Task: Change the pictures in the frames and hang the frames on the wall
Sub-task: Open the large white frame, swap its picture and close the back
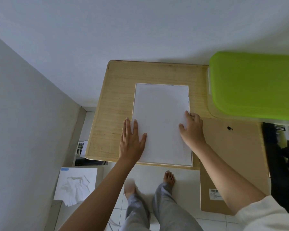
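1. Table (117, 97): light wood, set against the far wall. It carries the work.
2. Green-lidded box (254, 84): far right, not part of the job.
3. Backing board (232, 155): brown, lying off to the right of the frame and overhanging the near edge. You have it out, so it remains to be refitted.
4. Frame (165, 164): white, lying flat at the near middle of the table. Only its thin rim shows round the sheet.
5. Sheet (160, 114): white and blank on this side, laid inside the frame. Judged to be the new picture face down, though that cannot be confirmed.
6. Dark print (280, 155): at the right edge, possibly a picture removed or waiting.
7. Your left hand (132, 140): flat, fingers straight, pressing the sheet's left edge and gripping nothing.
8. Your right hand (192, 129): resting on the sheet's right edge, fingers bent, clasping nothing that shows.
9. Hanger (230, 128): small and black, on the backing board.

Status: seating the sheet. Left to do: backing on, further frames, hanging. No frame shows on the wall.
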`<state>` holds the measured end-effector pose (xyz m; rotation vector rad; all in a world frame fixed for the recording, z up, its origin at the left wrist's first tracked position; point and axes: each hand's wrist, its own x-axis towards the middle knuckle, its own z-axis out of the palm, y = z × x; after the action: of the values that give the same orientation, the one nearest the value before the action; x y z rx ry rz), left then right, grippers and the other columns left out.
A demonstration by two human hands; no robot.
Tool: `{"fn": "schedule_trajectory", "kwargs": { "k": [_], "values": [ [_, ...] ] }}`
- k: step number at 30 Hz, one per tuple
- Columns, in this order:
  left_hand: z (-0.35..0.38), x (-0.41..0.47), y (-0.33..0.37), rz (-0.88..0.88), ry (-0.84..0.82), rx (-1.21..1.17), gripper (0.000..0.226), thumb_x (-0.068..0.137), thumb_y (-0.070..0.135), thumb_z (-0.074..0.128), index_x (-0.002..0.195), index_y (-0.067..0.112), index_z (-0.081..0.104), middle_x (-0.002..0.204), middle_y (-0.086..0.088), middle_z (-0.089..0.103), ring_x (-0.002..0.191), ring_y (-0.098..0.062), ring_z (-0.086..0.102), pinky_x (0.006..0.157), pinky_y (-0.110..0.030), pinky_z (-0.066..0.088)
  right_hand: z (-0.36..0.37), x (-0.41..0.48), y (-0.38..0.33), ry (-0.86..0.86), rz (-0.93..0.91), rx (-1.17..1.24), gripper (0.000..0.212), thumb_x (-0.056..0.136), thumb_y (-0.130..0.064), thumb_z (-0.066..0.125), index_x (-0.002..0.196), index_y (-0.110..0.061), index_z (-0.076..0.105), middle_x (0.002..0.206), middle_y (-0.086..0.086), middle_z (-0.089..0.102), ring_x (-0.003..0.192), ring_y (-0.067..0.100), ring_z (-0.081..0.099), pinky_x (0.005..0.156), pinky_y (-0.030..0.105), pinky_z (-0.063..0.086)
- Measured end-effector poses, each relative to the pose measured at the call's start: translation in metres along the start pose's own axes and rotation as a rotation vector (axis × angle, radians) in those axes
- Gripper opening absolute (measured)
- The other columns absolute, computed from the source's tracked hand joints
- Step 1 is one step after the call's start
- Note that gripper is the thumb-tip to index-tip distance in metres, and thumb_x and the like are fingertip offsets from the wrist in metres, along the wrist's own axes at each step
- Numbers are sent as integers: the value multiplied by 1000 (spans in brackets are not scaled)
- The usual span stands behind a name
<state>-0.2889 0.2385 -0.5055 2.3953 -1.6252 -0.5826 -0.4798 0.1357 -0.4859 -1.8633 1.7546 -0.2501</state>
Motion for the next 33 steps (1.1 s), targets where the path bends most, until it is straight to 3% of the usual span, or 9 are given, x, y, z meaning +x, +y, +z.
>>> {"fn": "schedule_trajectory", "kwargs": {
  "k": [10, 21, 27, 30, 33],
  "values": [
    [-14, -10, -26, -32, -24, -91, 68, 97, 41, 34, 149, 11, 0, 157, -7, -4, 144, -22, -7, 115, -37, 15, 20, -15, -23, 2, -52, -8, 54, 91, -16, 49, 141, -8, 31, 140, 14, 31, 124, 32, 29, 95, 36, 36],
    [-26, -18, -65, -23, -30, -163, 68, 96, 38, 41, 148, 11, 7, 156, -9, 4, 144, -27, 0, 113, -41, 19, 45, -41, -47, 12, -50, -1, 55, 92, -18, 48, 143, -9, 28, 141, 12, 29, 126, 29, 28, 97, 32, 35],
    [-29, -17, -64, -23, 1, -78, 67, 96, 40, 40, 148, 11, 11, 156, -12, 0, 144, -29, -5, 112, -47, 20, 38, -47, -45, -12, -33, 69, 50, 92, -17, 48, 139, -10, 33, 138, 10, 32, 127, 30, 29, 97, 32, 33],
    [-32, -13, -41, 52, 29, -37, 65, 97, 42, 37, 148, 12, 11, 157, -11, -3, 144, -28, -10, 116, -47, 13, 21, -53, -28, 14, -12, 80, 50, 94, -20, 46, 141, -12, 32, 142, 9, 31, 130, 27, 27, 102, 33, 30],
    [-28, -11, -2, 153, 54, -28, 64, 97, 44, 32, 149, 13, 10, 157, -8, -3, 144, -25, -11, 114, -37, -3, -6, -59, 3, 7, 6, 68, 52, 97, -25, 42, 145, -15, 26, 149, 7, 24, 138, 22, 19, 111, 34, 23]
  ]
}}
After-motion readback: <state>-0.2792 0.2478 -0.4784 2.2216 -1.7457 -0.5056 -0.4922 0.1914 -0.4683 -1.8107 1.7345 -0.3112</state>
